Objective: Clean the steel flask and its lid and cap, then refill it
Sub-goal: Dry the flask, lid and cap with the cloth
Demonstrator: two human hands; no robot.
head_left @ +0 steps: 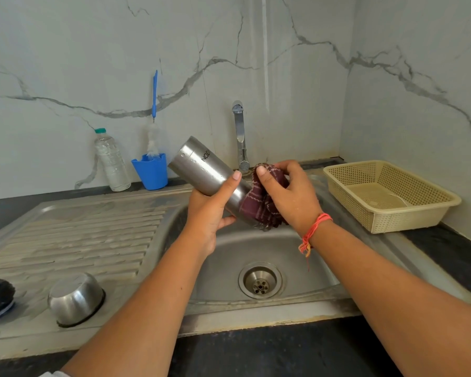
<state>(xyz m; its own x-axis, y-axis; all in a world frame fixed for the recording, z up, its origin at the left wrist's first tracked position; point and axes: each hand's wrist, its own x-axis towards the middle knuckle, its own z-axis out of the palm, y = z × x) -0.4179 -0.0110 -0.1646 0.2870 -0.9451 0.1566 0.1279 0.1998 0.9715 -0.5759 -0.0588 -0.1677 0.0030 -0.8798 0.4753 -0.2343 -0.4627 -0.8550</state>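
over the sink (297,248), left hand (210,210) wraps its curled fingers round the tilted steel flask (201,170), base up far-left; right hand (291,194) clutches a maroon cloth (261,205) bunched against its lower end.

**Soft, even light through a wide-angle lens**

The scene is lit brightly and evenly, and no harsh shadows are cast. A pale vertical streak of reflected light is seen on the marble wall (265,50) above the tap (239,131). Soft highlights are carried by the steel flask (201,170), the tap and the upturned steel cap (75,297). A faint shadow is thrown beneath the plastic basket (392,221). Straight lines are bowed towards the edges, notably the front rim of the sink (256,308). The centre is rendered sharply, while the corners are slightly softened.
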